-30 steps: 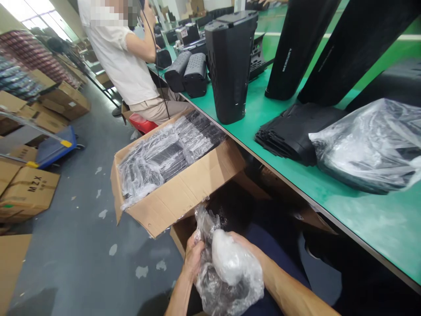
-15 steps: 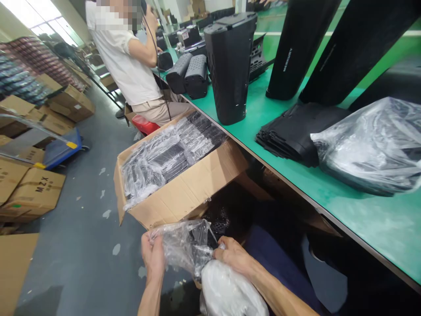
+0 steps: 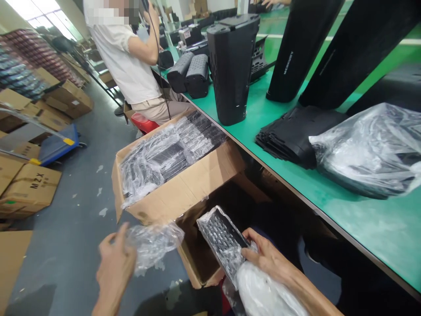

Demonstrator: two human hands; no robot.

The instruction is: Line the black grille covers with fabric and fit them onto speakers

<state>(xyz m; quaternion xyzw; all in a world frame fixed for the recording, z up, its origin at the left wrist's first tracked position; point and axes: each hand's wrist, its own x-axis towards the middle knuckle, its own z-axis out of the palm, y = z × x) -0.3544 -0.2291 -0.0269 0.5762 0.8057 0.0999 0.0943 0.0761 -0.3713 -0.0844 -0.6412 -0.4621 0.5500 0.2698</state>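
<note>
My left hand [image 3: 116, 259], slightly blurred, is closed at the edge of a crumpled clear plastic bag [image 3: 156, 243], which trails out to its right above the floor. My right hand [image 3: 263, 254] grips a long black perforated part [image 3: 223, 230], partly wrapped in clear plastic, its bare end tilted up and away from me. Below my right wrist bulges a white plastic-wrapped bundle [image 3: 266, 289]; what is inside is hidden. Under the black part stands an open cardboard box [image 3: 194, 265], dark inside. Beyond it, a larger cardboard box [image 3: 187, 188] is full of plastic-wrapped black parts.
A green-topped table [image 3: 368, 228] runs along the right, bearing black housings [image 3: 232, 70], a stack of black sheets [image 3: 289, 136] and a plastic-covered bundle [image 3: 371, 149]. A seated person in white [image 3: 131, 66] works beyond. Cartons [image 3: 29, 188] and a blue trolley [image 3: 61, 142] stand left.
My left hand has moved left with the clear bag, drawing it away from the black part. The part's perforated end now shows, and my right hand has moved slightly right with it.
</note>
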